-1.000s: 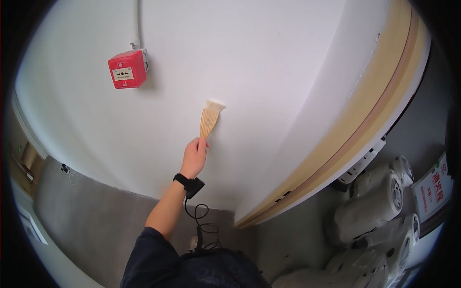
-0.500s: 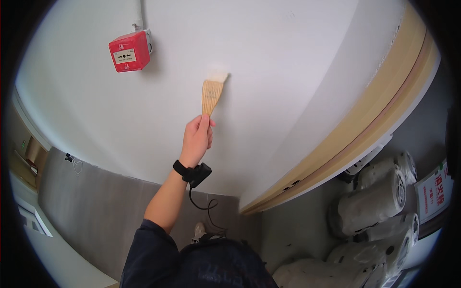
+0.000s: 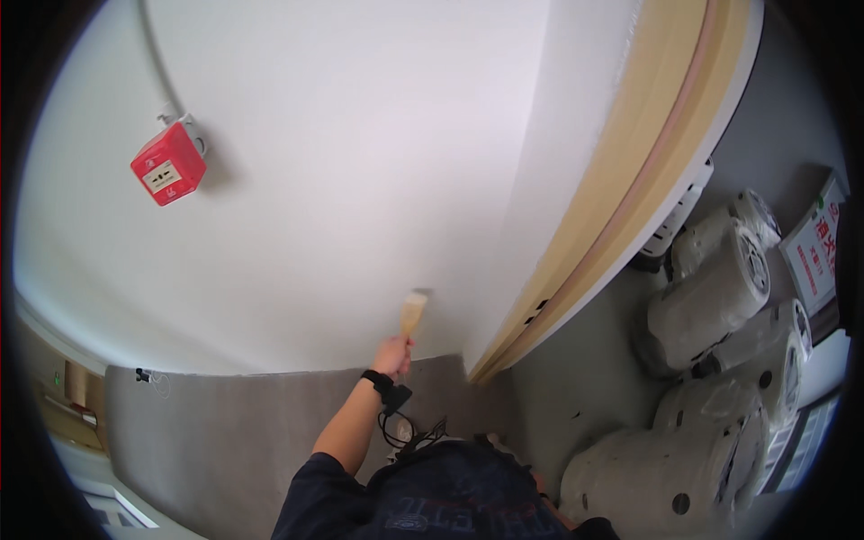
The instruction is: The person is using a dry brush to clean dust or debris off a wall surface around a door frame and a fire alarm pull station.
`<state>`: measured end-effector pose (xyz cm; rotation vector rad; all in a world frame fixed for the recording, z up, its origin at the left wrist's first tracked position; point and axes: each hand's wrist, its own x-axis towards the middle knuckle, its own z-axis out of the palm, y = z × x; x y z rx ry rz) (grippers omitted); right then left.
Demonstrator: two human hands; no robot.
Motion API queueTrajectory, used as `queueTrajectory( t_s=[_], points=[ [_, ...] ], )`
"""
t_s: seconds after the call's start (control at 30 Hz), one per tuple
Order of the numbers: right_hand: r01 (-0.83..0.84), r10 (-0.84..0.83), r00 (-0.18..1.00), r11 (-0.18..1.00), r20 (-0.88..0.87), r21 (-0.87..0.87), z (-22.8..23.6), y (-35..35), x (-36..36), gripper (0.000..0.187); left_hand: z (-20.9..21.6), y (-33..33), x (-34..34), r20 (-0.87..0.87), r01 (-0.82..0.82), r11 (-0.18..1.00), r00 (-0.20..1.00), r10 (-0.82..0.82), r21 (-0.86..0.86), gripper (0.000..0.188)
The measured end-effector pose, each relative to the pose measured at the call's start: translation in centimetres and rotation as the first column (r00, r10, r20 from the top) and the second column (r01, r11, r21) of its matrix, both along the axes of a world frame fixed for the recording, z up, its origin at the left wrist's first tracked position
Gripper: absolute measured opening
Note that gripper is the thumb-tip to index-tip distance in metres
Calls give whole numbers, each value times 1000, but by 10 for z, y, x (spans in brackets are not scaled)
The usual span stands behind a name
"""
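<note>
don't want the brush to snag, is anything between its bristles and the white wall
Nothing visible stands in the way: the left hand grips the brush by its handle, and no object shows between its bristles and the white wall.

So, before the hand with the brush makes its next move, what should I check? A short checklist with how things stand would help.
1. Grip: ok; the left hand is closed around the handle of the brush.
2. Bristles against the white wall: cannot tell; the tip and its shadow are too close to judge contact.
3. Red box out of the way: ok; it is well up and to the left.
4. Wooden frame clear of the brush: ok; bare wall lies between.
5. Black cable free of snags: cannot tell; it loops below the wristband.
</note>
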<state>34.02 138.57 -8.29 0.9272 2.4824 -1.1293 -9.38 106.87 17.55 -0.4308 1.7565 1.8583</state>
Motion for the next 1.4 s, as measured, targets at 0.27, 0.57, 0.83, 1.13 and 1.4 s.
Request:
queueTrajectory(
  t_s=[0.27, 0.57, 0.83, 1.13, 1.4],
  points=[
    [92, -92, 988, 996, 128, 4, 8, -6, -4, 39, 269, 18, -44, -643, -53, 906, 687, 338, 420, 26],
    [106, -106, 991, 994, 82, 5, -28, -7, 9, 35, 115, 33, -68, -604, 2, 991, 793, -85, -136, 38],
    [202, -169, 939, 976, 300, -83, -27, -27, 35, 35, 171, 101, -45, -505, 258, 958, 848, -160, 129, 33],
    [253, -237, 949, 966, 209, -55, -29, -31, 37, 34, 213, 142, -82, -627, 586, 791, 685, -370, 173, 54],
    [459, -397, 813, 887, 426, -50, 26, -85, 75, 35, -76, 62, -68, 253, 740, 163, 415, -874, -653, 62]
  ],
)
